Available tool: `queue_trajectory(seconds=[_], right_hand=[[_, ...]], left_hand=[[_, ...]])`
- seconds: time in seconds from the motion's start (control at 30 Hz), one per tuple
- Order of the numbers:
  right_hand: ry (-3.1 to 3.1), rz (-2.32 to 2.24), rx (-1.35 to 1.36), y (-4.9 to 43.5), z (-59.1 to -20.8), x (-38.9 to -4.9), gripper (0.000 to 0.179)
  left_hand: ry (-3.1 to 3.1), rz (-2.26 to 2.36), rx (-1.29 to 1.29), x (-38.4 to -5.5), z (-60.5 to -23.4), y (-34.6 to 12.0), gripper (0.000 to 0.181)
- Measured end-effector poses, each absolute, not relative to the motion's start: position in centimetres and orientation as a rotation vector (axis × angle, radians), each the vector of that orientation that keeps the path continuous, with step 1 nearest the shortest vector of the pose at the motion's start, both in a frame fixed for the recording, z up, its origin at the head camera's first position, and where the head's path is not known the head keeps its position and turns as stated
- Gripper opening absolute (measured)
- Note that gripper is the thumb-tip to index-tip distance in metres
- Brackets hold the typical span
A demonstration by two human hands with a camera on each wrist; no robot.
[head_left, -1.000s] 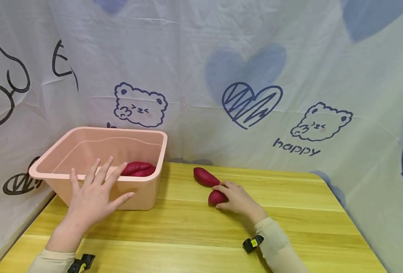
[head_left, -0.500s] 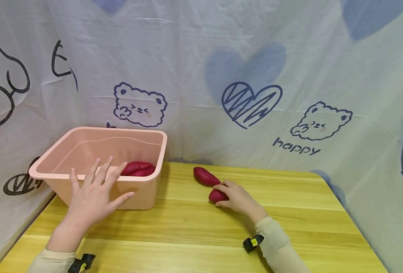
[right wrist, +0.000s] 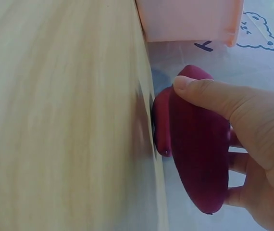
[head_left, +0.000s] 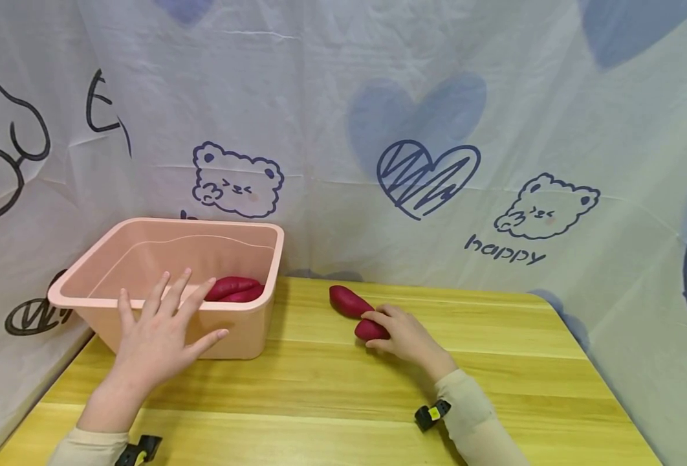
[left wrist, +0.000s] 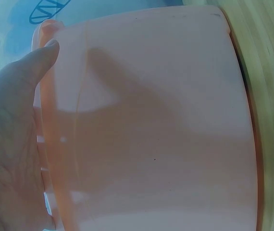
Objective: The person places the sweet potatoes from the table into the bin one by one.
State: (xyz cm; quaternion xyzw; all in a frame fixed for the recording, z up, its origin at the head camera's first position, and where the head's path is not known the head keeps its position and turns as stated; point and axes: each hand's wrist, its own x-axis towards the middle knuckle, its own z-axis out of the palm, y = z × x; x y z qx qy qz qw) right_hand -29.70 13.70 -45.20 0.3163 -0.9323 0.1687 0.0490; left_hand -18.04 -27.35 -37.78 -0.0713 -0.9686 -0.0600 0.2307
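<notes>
My right hand (head_left: 404, 333) grips a purple-red sweet potato (right wrist: 199, 149), thumb on one side and fingers on the other. In the right wrist view this sweet potato stands a little off the tabletop. A second sweet potato (head_left: 348, 301) lies on the table just behind it, partly covered by the held one in the right wrist view. At the left, my left hand (head_left: 156, 340) is spread, fingers straight, against the near side and rim of a pink plastic tub (head_left: 244, 333). Inside the tub, sweet potatoes (head_left: 233, 287) lie at its right end; my left fingers and the rim hide part of the inside.
The tub stands at the back left of a yellow wood-grain table (head_left: 332, 395). A pale printed curtain (head_left: 332, 129) with bears and hearts hangs right behind the table and along both sides.
My right hand has raised the gripped sweet potato slightly, so it now sits a bit higher in the head view. My left hand and the tub have stayed in place.
</notes>
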Motion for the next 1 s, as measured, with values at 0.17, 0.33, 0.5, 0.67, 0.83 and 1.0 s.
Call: queue_trajectory(seconds=[0.17,0.33,0.5,0.67,0.83,1.0], right_hand=[[-2.782,0.492,0.954,13.7,-45.2,-29.7,0.051],[-2.733,0.525,0.951,13.5,-44.9,-29.6,0.051],[-2.664,0.494,0.967,13.4,-44.7,-29.6,0.051],[-2.618,0.492,0.975,13.3,-44.5,-29.6,0.050],[-2.595,0.476,0.978,13.0,-44.4,-29.5,0.050],[-2.536,0.447,0.979,12.6,-44.1,-29.6,0.049]], left_hand=[[-2.667,-0.164,-0.193,-18.0,-37.8,-27.3,0.085],[-2.671,-0.163,-0.188,-18.0,-37.8,-27.3,0.085],[-2.670,-0.166,-0.186,-18.0,-37.7,-27.3,0.085],[-2.671,-0.167,-0.188,-18.0,-37.7,-27.4,0.085],[-2.675,-0.158,-0.188,-18.1,-37.8,-27.3,0.085],[-2.674,-0.162,-0.190,-18.1,-37.8,-27.3,0.085]])
